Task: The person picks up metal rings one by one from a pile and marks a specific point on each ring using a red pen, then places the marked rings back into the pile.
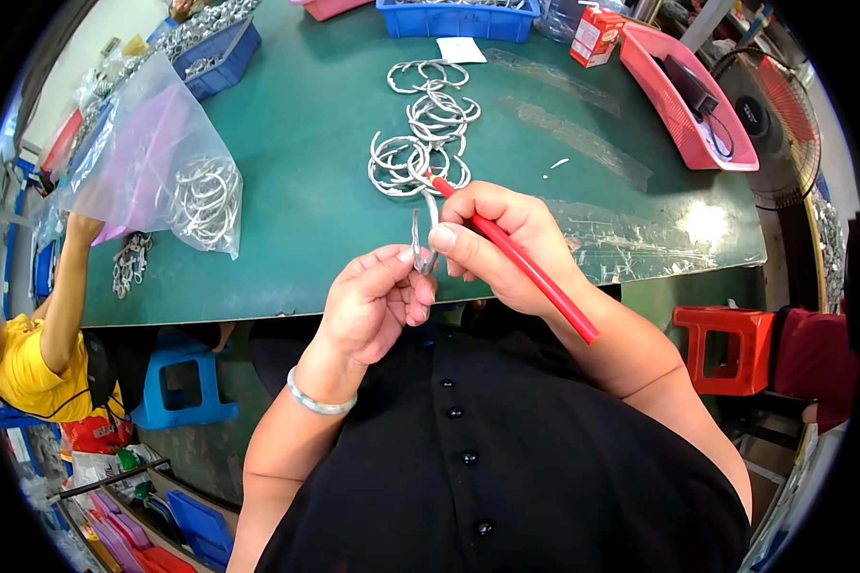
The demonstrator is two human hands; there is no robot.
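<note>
My left hand [377, 298] pinches the lower curve of a silver open bangle [429, 229] in front of my chest. The fingers of my right hand [506, 244] touch the same bangle from the other side. That hand also grips a long red pencil-like stick [547, 286]. Its yellowish tip points toward a group of similar silver bangles [392, 164] lying on the green table [306, 124]. More bangles overlap in a row leading away from me. What the stick's tip touches, if anything, is too small to tell.
On the left, a co-worker's arm [65, 291] holds a clear plastic bag [143, 143] near silver rings. Blue trays [459, 21] stand at the back. A pink basket [674, 105] and a red drink carton [597, 36] are at the right, beside a fan [769, 124].
</note>
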